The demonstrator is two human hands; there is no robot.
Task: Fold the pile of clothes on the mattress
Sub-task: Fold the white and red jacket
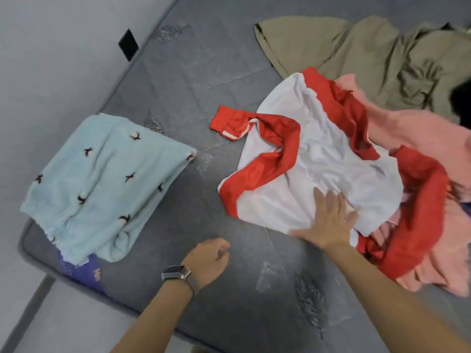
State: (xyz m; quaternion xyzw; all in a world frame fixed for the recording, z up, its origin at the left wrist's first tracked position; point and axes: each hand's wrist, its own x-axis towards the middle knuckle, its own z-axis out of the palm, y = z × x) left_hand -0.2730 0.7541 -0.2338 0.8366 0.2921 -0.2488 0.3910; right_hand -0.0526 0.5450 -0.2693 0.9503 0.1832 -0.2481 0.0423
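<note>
My right hand [328,220] lies flat with fingers spread on the near edge of the white-and-red jersey [308,164], which sits crumpled on the grey mattress [178,103], overlapping a pink garment [433,138]. My left hand [207,258], a watch [175,272] on its wrist, is curled into a loose fist holding nothing, just above the mattress. The folded light-blue garment with dark bird prints [102,184] lies well apart to the left, at the mattress corner. An olive garment [356,47] lies rumpled beyond the jersey.

Red-white shirt [313,159]; pale-blue bird-print cloth [102,184]; grey mattress [178,85].
</note>
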